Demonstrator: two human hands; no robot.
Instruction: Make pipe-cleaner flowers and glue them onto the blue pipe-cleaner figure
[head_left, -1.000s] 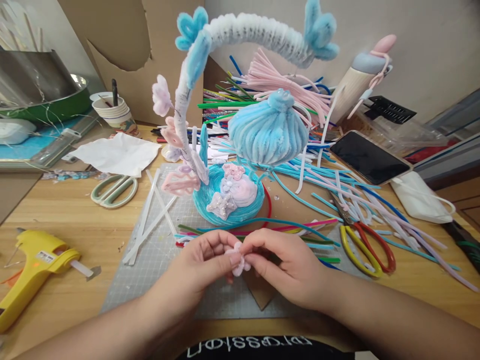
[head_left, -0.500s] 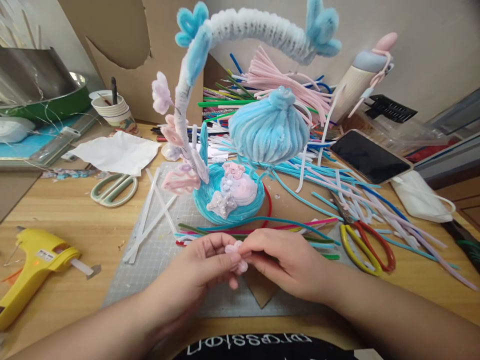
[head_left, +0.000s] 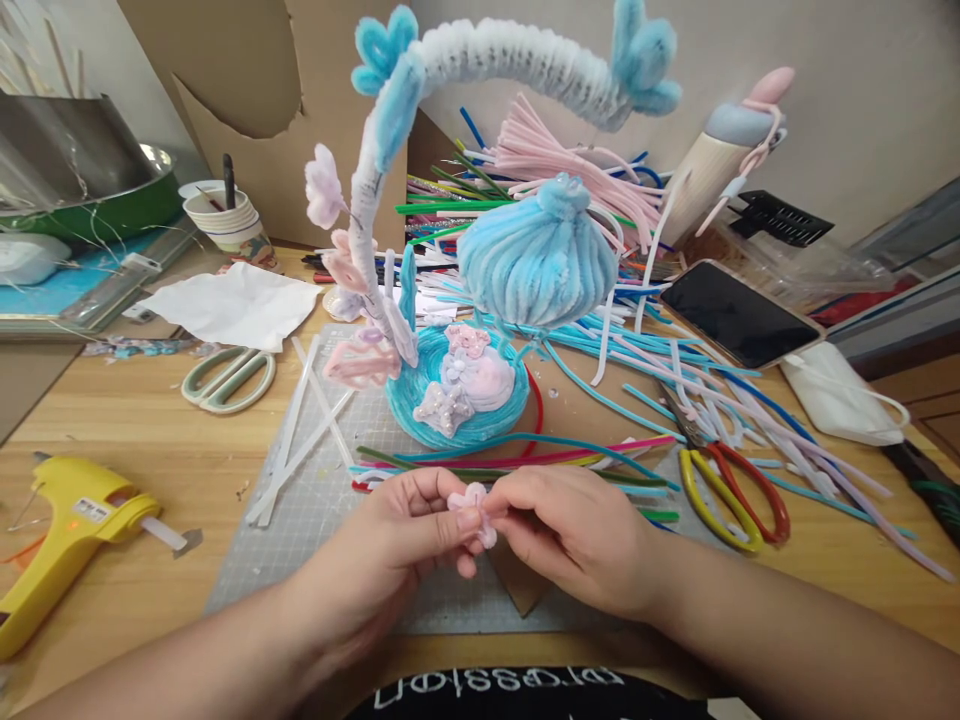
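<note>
A small pale pink pipe-cleaner flower [head_left: 472, 500] is pinched between the thumb and fingers of my left hand [head_left: 416, 530]. The fingertips of my right hand [head_left: 566, 530] close together at the flower's right edge, partly hiding it. Just beyond my hands stands a pipe-cleaner piece: a round turquoise base [head_left: 412, 420] carrying a pink and white cluster, a starfish [head_left: 444, 408], and a tall white arch [head_left: 517, 55] with blue flowers. Behind the base hangs or sits a blue shell-shaped form [head_left: 536, 260]; its support is hard to make out.
Pipe cleaners lie in a row on the grey cutting mat [head_left: 262, 575] and in a heap behind. Scissors with yellow and red handles [head_left: 731, 495] are at right, below a phone [head_left: 742, 312]. At left are a yellow glue gun [head_left: 75, 530], pale green scissors [head_left: 229, 380] and a tissue [head_left: 236, 305].
My right fingertips have shifted slightly right along the flower, so more of its petals show. My left hand has hardly moved.
</note>
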